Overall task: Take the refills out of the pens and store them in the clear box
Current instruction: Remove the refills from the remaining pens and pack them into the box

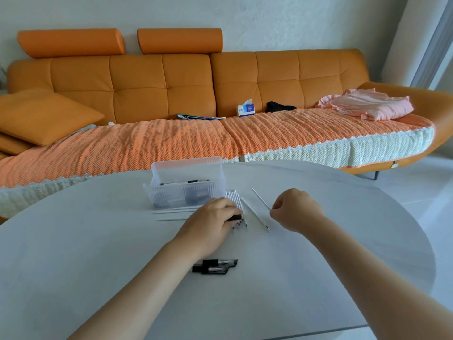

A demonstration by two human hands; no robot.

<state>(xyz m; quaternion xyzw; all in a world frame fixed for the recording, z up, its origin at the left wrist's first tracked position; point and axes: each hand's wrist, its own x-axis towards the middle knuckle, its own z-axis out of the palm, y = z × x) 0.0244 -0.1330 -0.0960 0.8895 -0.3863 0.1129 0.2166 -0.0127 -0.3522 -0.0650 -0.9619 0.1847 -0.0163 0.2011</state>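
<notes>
White refill [261, 200] pinched in right hand [297, 209]; left hand [210, 220] grips black pen part [236, 217] near clear box [171, 192]

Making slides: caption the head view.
Left hand rests on refills beside the clear box; right hand pinches one refill.

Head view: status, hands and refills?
Left hand grips white plastic refill bundle. Right hand pinches one thin white refill. Clear ribbed plastic box open-topped, unobstructed.

Box [171, 192] is sitting on the table [98, 241], refills [234, 198] lying just in front under the left hand [210, 224], right hand [297, 209] pinching one refill [261, 199] beside them, pen parts [215, 266] lying nearer, sofa [147, 82] behind.
</notes>
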